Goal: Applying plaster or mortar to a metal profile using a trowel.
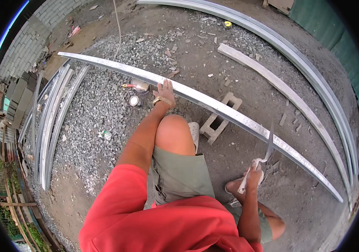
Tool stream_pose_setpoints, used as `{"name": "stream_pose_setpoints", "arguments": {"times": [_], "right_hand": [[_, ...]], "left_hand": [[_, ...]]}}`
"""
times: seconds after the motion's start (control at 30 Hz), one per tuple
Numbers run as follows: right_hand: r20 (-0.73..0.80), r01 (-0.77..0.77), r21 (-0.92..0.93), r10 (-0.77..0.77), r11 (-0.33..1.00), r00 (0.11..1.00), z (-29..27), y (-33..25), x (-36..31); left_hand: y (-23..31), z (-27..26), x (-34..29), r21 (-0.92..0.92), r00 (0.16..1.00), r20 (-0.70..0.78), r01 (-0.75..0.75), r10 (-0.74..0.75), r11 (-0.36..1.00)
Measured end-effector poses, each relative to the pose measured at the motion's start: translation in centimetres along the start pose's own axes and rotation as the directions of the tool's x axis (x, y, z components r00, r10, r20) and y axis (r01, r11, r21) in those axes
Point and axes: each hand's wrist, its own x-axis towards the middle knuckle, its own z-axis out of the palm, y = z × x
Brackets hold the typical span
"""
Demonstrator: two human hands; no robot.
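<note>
A long silvery metal channel runs across in front of me, from the far left to the near right. My left hand lies on it, fingers stretched out over the top face. A hollow concrete block sits under the channel, right of my knee. My right hand is closed round the pale, crusted handle of a trowel. The trowel's blade points up and away, seen nearly edge-on against the channel. Beside my left hand are a clear tub, a red-handled paintbrush and a small can.
Several metal channels lie at the left under the long one's far end. More channels and a pale bar lie at the right. Gravel covers the ground on the left. A green metal fence stands at the far right.
</note>
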Motion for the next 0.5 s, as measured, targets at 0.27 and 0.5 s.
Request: {"name": "stream_pose_setpoints", "arguments": {"times": [0.27, 0.5], "right_hand": [[-0.001, -0.011, -0.021, 0.011, 1.000, 1.000, -1.4, 1.9, 0.1], [-0.121, 0.483, -0.538, -0.630, 0.691, 0.767, -1.5, 2.0, 2.5]], "left_hand": [[-1.9, 2.3, 1.1, -0.058, 0.988, -0.144, -0.063, 0.055, 0.996], [1.4, -9.8, -4.4, -0.330, 0.740, 0.176, -0.578, 0.650, 0.747]]}}
